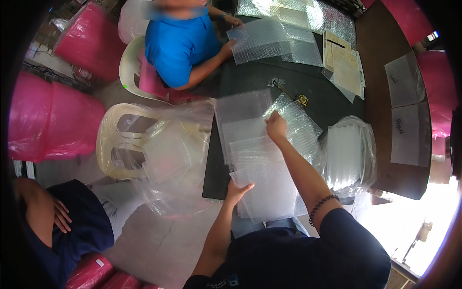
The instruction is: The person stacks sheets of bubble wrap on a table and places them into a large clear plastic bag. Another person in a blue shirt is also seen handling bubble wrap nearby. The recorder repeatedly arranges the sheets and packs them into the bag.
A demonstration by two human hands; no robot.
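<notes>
Dark bench [213, 184] runs from ctr to upper R of frame, w/ brown panel [376, 53] along its R side. Pink rolls [29, 115] at far L & upper L; white chair [102, 147] left of ctr, on grey floor [163, 243]. Co-worker in blue [180, 45] sits up top; another in navy [82, 221], lower L. Tape measure [301, 99] just above ctr; bagged white stack [344, 156] right of ctr.

Clear bubble sheets [269, 192] are at lower ctr, overhanging bench's near edge; sides run approx top-to-btm, btm end leaning slightly R, toward wearer. Long axis unclear, sheets overlap. L hand [237, 191] grips their L edge, thumb on top. R hand [275, 126]: fingers curled closed at ctr, by a silvery bubble sheet [301, 127]; can't tell if they pinch anything.
</notes>
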